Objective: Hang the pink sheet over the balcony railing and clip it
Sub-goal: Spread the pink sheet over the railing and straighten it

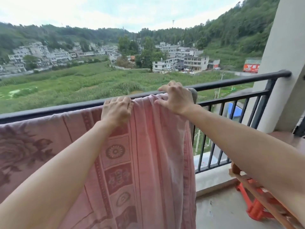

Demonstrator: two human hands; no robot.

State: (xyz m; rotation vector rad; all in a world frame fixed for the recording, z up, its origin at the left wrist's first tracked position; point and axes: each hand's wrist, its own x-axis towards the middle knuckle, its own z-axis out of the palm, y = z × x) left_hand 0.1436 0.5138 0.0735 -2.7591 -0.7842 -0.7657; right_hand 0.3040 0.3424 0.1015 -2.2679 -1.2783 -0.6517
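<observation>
The pink sheet [148, 146], printed with darker flowers and border squares, hangs over the black balcony railing [231, 83] and drapes down on my side. My left hand [116, 111] grips a gathered fold of the sheet at the top rail. To its right, my right hand [176, 98] has its fingers curled over the rail at the sheet's right edge, with the thumb stretched out on the cloth. A small grey-brown thing [194, 95] sits on the rail right behind that hand; I cannot tell whether it is a clip.
A white pillar [283, 63] closes the railing at the right. On the concrete floor at the lower right stand an orange plastic stool [257, 210] and a wooden frame [264, 204]. Fields and buildings lie far below beyond the rail.
</observation>
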